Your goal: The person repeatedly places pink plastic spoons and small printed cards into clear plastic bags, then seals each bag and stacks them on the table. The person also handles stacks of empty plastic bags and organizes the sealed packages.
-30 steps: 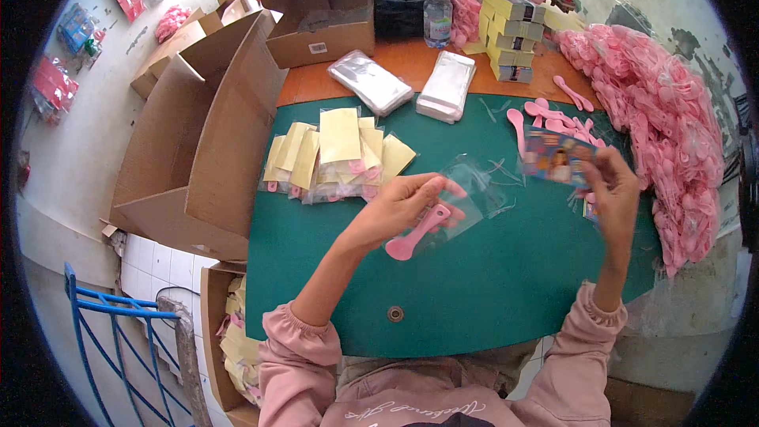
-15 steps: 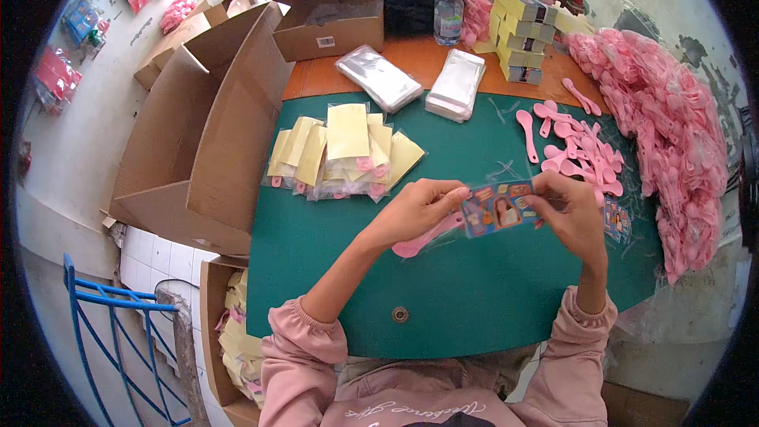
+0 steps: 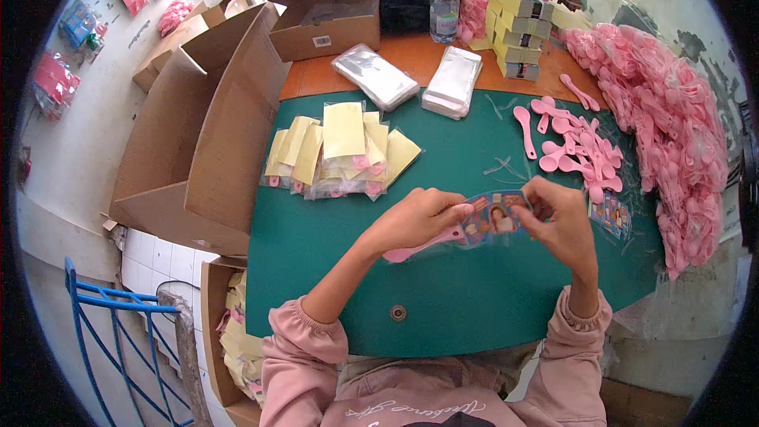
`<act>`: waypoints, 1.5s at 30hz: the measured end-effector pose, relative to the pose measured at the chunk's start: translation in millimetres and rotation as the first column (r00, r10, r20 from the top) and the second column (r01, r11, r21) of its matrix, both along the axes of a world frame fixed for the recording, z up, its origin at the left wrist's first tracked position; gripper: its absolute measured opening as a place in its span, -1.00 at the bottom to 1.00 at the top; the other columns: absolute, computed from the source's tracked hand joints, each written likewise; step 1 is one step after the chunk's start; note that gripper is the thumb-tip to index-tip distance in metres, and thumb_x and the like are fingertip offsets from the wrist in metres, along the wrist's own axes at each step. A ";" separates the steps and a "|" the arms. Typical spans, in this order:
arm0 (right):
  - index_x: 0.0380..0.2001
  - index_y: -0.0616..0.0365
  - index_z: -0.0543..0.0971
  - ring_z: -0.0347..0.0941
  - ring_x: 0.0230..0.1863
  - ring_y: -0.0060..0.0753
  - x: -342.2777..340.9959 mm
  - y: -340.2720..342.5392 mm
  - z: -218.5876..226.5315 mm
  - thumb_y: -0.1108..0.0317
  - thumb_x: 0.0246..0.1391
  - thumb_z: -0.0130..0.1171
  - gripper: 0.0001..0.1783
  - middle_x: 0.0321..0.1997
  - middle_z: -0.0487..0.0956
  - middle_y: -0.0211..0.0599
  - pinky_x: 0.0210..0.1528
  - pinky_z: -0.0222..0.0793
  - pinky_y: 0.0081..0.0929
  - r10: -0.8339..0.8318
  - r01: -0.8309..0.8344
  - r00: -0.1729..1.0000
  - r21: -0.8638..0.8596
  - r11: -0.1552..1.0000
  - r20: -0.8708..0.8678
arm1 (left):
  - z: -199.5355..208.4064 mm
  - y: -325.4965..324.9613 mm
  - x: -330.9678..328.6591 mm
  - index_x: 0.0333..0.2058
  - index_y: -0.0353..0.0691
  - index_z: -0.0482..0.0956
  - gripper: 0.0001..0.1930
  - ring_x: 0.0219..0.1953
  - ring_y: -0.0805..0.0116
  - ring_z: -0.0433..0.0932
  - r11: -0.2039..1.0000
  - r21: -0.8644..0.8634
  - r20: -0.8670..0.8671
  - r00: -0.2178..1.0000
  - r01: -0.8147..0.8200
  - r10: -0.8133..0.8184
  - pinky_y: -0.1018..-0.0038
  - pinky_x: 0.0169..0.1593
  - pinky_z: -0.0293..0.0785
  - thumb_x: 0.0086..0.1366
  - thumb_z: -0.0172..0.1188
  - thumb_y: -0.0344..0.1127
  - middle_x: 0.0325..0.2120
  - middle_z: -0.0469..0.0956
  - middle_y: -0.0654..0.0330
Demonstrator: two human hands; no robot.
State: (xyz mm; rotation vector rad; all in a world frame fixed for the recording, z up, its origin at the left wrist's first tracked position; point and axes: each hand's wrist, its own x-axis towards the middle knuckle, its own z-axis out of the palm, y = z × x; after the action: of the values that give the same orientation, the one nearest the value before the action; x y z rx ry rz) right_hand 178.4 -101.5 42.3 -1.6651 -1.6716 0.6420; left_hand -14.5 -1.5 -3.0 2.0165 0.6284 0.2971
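Both hands hold a small, colourful printed card (image 3: 500,220) over the green table mat. My left hand (image 3: 423,223) pinches its left end with thumb and finger. My right hand (image 3: 557,217) grips the opposite end, fingers bent. The card looks bowed and slightly blurred. Below my left hand is a pink plastic spoon (image 3: 405,254), its bowl to the left and its handle reaching under the card; whether the left fingers also hold it I cannot tell. Clear film shows faintly along the handle. Beyond my right hand lie loose pink spoons (image 3: 581,142) and more printed cards (image 3: 609,214).
Clear-bagged packs with yellow cards (image 3: 343,130) lie heaped at left. Two stacks of clear bags (image 3: 375,77) are farther back, near a bottle (image 3: 444,0) and stacked card bundles (image 3: 518,28). Cardboard boxes (image 3: 237,111) stand left; bagged pink spoons (image 3: 672,134) pile up right.
The card has gone from nearly flat to bowed between my hands. The pink spoon and my left hand have shifted slightly left and down.
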 end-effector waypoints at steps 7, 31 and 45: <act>-0.53 0.26 0.40 0.27 -0.66 -0.65 -11.2 2.6 -10.3 0.46 -0.14 0.18 -0.85 -0.70 0.39 -0.33 -0.61 0.20 -0.60 0.025 -0.070 0.975 -0.201 0.977 -0.221 | -4.4 -2.0 2.8 -0.22 -0.28 0.49 -0.69 -0.54 0.04 0.47 0.996 -0.078 0.071 0.997 0.040 -0.034 0.34 -0.41 0.36 0.25 -0.04 -0.17 -0.61 0.48 -0.05; -0.56 0.25 0.50 0.38 -0.54 -0.64 12.3 27.0 -60.0 0.45 -0.19 0.25 -0.86 -0.60 0.48 -0.42 -0.48 0.29 -0.66 -0.139 0.138 0.979 -0.019 0.990 -0.152 | -51.4 -5.7 -13.2 0.16 -0.17 0.01 -0.39 -0.20 0.36 0.47 0.951 -0.129 0.274 0.911 -0.282 0.307 0.48 -0.16 0.43 0.19 0.09 -0.34 -0.19 0.44 0.05; -0.36 0.13 0.41 0.33 -0.18 -0.10 -22.4 7.9 -61.9 0.41 -0.20 0.20 -0.74 -0.29 0.37 -0.18 -0.16 0.26 -0.28 0.399 -0.411 0.877 -0.011 0.912 0.268 | -57.2 -45.9 -19.1 0.21 -0.06 -0.38 -0.36 -0.15 0.13 0.50 0.648 -0.745 0.144 0.911 -0.158 0.387 0.35 -0.12 0.48 0.32 -0.17 -0.39 -0.18 0.44 -0.16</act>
State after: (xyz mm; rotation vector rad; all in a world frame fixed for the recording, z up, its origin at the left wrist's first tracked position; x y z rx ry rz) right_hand 156.1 -93.6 -19.5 -1.4214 -2.2474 0.5843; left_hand -33.6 -47.5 -60.3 1.0725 0.7221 0.4400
